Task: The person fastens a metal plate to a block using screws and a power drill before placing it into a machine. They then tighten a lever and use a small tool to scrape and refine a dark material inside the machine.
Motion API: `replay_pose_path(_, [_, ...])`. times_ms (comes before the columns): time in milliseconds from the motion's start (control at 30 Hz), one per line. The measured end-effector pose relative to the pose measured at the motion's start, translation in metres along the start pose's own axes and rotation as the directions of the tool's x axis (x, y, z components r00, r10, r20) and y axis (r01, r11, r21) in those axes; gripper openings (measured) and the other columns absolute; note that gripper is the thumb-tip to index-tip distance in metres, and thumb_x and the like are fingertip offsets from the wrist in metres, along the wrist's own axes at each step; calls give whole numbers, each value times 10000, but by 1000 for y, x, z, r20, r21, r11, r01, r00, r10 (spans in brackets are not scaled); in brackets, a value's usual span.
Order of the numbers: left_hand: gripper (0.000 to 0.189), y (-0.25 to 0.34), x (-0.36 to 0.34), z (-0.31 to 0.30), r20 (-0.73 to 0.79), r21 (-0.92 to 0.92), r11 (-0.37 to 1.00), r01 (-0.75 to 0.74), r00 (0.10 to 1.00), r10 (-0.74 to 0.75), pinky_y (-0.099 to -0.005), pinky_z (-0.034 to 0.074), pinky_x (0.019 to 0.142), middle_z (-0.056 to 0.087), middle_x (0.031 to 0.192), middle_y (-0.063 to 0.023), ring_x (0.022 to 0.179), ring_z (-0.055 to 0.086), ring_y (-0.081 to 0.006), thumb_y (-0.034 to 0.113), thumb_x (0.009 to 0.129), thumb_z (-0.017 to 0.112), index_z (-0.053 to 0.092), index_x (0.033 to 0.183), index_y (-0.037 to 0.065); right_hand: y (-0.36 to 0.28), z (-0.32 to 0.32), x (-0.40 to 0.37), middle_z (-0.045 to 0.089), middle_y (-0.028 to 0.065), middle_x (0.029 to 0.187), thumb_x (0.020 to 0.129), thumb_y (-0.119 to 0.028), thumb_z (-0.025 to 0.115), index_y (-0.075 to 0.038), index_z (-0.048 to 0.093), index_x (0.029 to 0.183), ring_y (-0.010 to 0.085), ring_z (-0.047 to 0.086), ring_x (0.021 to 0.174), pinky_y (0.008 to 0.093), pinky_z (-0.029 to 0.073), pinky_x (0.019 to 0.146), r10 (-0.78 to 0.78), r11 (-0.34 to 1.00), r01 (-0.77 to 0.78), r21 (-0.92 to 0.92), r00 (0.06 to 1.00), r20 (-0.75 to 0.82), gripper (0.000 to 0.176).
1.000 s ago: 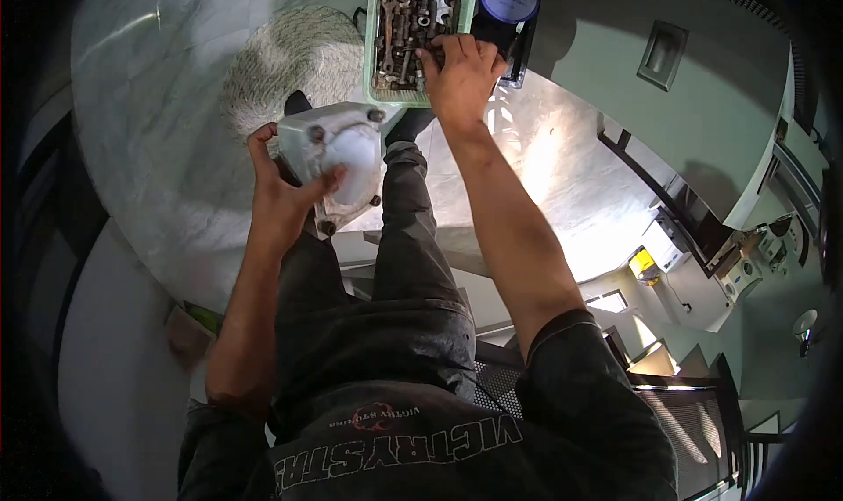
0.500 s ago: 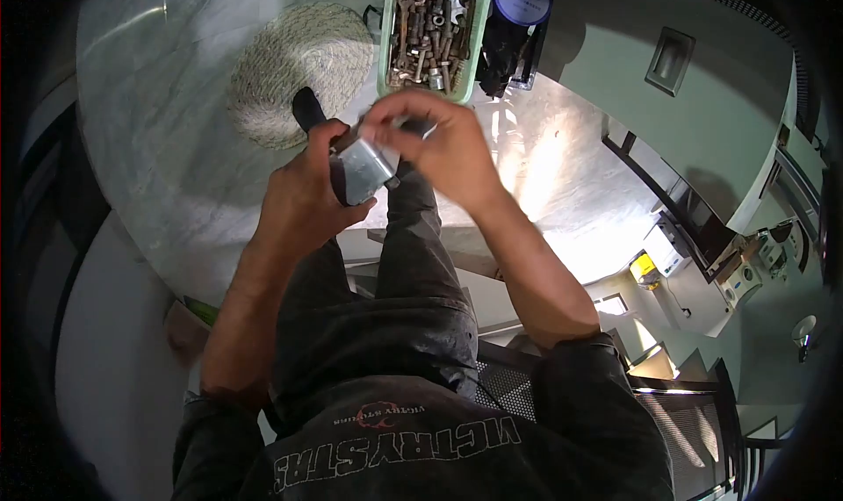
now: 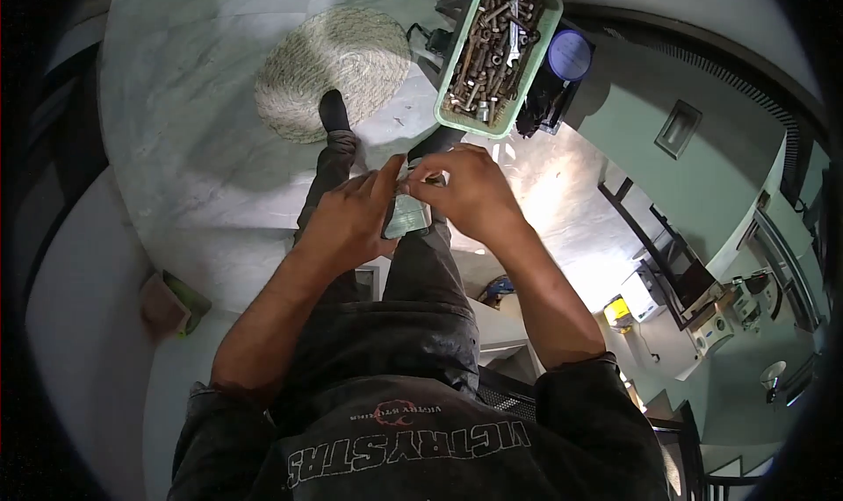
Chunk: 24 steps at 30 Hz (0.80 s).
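Observation:
A small, boxy, silvery metal piece (image 3: pixel 407 217) is held in front of my legs. My left hand (image 3: pixel 351 220) is closed around its left side, with the thumb and fingers partly hidden. At its upper edge, the fingertips of my right hand (image 3: pixel 470 189) are pinched together. Whatever sits between those fingertips is too small or too covered to make out. Just beyond my right hand stands a light green plastic basket (image 3: pixel 535 71), filled with rusty bolts and nuts (image 3: pixel 483 66). A shiny wrench (image 3: pixel 514 40) lies on top of the bolts.
Right of the basket is a dark container with a round blue-violet lid (image 3: pixel 569 55). A round woven mat (image 3: pixel 303 75) lies on the pale floor at upper left, with my foot (image 3: pixel 334 110) at its edge. A green cabinet with a recessed handle (image 3: pixel 677 129) stands at right.
My view has shifted, so the basket and mat appear further right. Both hands sit lower and closer together, and my right hand, blurred before, is now at the metal piece's upper edge.

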<state>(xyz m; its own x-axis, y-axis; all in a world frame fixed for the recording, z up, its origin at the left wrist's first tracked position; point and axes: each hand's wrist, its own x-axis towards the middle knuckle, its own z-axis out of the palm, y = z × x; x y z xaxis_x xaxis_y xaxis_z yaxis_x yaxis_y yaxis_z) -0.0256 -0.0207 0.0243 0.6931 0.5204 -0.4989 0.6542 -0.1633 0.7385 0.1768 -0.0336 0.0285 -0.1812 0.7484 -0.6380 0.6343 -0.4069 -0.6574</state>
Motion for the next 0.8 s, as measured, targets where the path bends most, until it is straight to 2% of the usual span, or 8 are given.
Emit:
replay_pose_path(100, [1001,-9,-8,-3,-72,31,999,-29,997,31,-410,519,873,582,1221,-211,1085,603,-366,203,582,855,299,1397,31,-20,12,10,674,174,805,764,-183,685,-18,682,832,365,636,833,422,500,788,17,996,-14,86,999,-35,178])
replay_pose_path(167, [948,-13,-13,-13,-131,47,996,-71,988,77,-407,515,870,615,1080,-211,1011,626,-359,174,513,872,384,1306,-4,-28,12,18,688,155,819,763,-205,686,-20,684,846,318,661,820,379,513,770,25,996,-30,89,999,48,202])
replay_pose_path(300, [916,-28,-22,-30,-140,64,997,-50,988,59,-403,516,868,611,1096,-214,1019,624,-357,145,516,863,395,1291,7,-42,3,46,704,135,846,752,-213,686,-21,687,870,241,688,809,320,519,750,37,994,-65,82,952,305,226])
replay_pose_path(400, [896,-41,-27,-43,-116,53,998,-47,992,53,-403,516,868,613,1094,-221,1028,622,-360,112,520,853,399,1286,14,-47,6,67,697,167,844,718,-200,706,-34,697,854,309,680,796,390,519,744,-41,984,-27,174,926,376,215])
replay_pose_path(433, [894,-45,-27,-47,-57,15,1000,-12,998,12,-410,509,889,603,1140,-216,1065,607,-364,123,540,852,389,1296,10,-54,6,72,701,156,848,730,-202,695,-34,698,856,317,679,799,386,521,747,-35,995,-5,97,912,409,210])
replay_pose_path(533, [886,-55,-32,-54,-40,-12,1000,16,999,-17,-414,504,906,596,1182,-210,1095,595,-367,127,556,850,385,1300,7,-73,18,77,706,139,858,742,-217,701,-34,694,907,239,687,809,323,516,754,55,998,-37,-59,942,332,247])
replay_pose_path(700, [857,-67,-34,-69,-152,44,999,-31,988,37,-409,502,900,612,1106,-235,1080,606,-363,104,537,838,408,1271,2,-89,9,94,709,144,865,777,-250,717,-66,732,894,270,683,820,341,518,764,70,996,-86,18,899,432,219])
replay_pose_path(800, [826,-71,-31,-79,-162,30,999,-40,986,45,-412,500,907,614,1108,-225,1081,605,-361,86,549,823,416,1262,2,-94,11,99,707,136,843,785,-262,718,-63,731,881,263,677,810,342,514,763,46,997,-66,44,935,352,222])
